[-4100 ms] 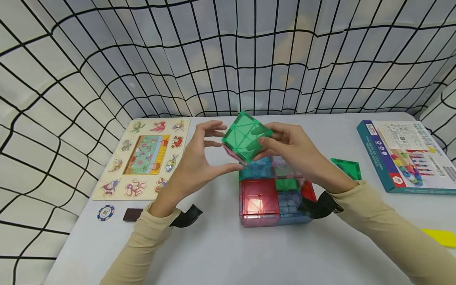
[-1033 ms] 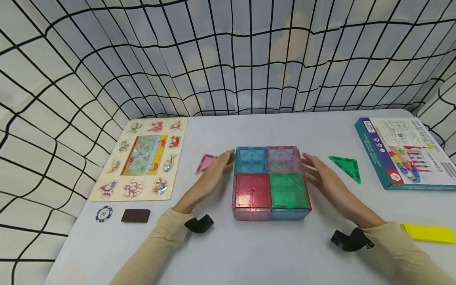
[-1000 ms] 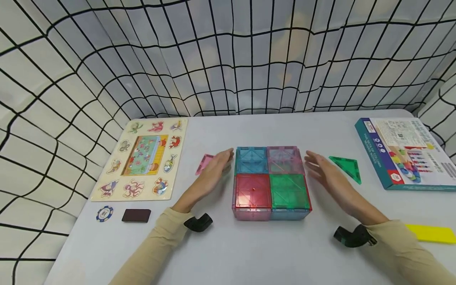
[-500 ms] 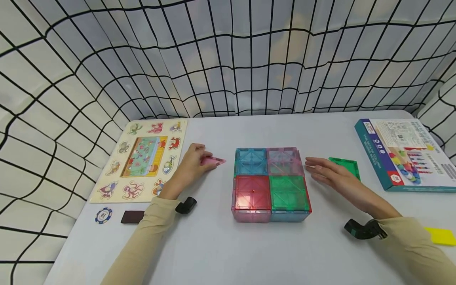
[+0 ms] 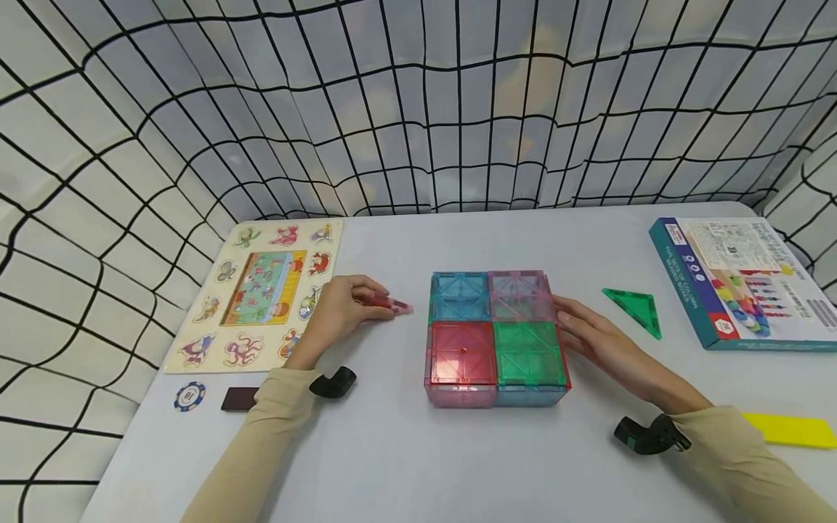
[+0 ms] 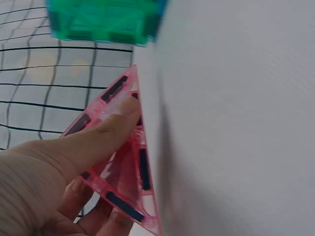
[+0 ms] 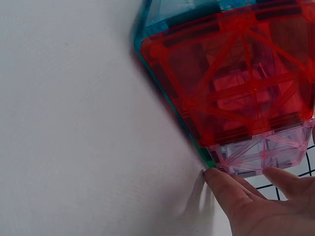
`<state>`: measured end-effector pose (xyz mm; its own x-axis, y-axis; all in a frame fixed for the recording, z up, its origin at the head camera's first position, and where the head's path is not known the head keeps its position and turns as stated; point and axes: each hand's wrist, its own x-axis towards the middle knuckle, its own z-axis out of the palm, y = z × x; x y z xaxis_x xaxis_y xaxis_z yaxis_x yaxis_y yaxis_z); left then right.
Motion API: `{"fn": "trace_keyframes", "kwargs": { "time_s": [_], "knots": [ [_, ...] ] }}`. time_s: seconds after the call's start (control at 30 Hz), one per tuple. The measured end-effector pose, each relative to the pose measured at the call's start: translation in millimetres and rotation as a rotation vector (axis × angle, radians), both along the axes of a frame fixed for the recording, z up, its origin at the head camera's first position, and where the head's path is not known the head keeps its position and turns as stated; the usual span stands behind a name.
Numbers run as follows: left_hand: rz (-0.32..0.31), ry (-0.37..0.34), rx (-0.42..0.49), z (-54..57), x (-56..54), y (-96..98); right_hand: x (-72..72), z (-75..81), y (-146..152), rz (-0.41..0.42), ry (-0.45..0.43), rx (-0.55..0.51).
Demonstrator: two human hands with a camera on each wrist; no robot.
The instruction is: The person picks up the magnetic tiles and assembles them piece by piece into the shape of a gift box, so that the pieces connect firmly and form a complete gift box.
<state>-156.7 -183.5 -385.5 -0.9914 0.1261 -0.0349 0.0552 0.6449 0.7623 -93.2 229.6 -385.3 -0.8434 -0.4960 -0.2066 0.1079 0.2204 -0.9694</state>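
Note:
My left hand (image 5: 338,312) pinches a pink triangular magnetic tile (image 5: 400,307) just above the table, left of the block. In the left wrist view the thumb lies across this pink tile (image 6: 123,179), whose dark magnet strips show along its edges. The block (image 5: 464,356) is a low box of clear coloured magnetic tiles: blue and pink on the top's far half, red and green on the near half. My right hand (image 5: 608,349) rests its extended fingers against the block's right side. Seen from the right wrist, its fingertips touch near a light pink side tile (image 7: 263,152).
A green triangular tile (image 5: 637,311) lies right of the block. Farther right are a teal box (image 5: 752,283) and a yellow piece (image 5: 791,430). On the left lie a picture puzzle board (image 5: 219,280), a poker chip (image 5: 189,396) and a dark rectangle (image 5: 238,399). Black netting surrounds the table.
Both hands first held a green-topped piece over the block, which later forms its near right corner. The left hand then took the pink triangle from the table. The right hand moved back against the block.

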Motion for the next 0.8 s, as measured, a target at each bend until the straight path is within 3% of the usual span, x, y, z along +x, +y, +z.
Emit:
{"fn": "trace_keyframes", "kwargs": {
  "time_s": [0.17,0.27,0.37,0.47,0.6,0.8],
  "knots": [
    [-0.071,0.133,0.101,30.7,11.4,14.2,0.6,0.0,-0.1,-0.002,0.005,0.004],
    [-0.170,0.242,0.167,51.8,22.6,32.6,0.6,0.7,0.7,0.002,0.015,0.020],
    [-0.290,0.316,0.180,64.1,32.9,53.2,1.2,2.7,4.2,0.006,0.041,0.062],
    [-0.381,0.328,0.153,65.5,39.0,69.8,1.1,5.9,10.3,0.005,0.079,0.119],
    [-0.418,0.314,0.095,59.0,40.8,83.1,-1.9,11.6,25.9,-0.033,0.184,0.208],
    [-0.413,0.309,0.070,52.9,39.8,88.1,-11.1,13.2,59.0,-0.175,0.523,0.487]
  ]
}}
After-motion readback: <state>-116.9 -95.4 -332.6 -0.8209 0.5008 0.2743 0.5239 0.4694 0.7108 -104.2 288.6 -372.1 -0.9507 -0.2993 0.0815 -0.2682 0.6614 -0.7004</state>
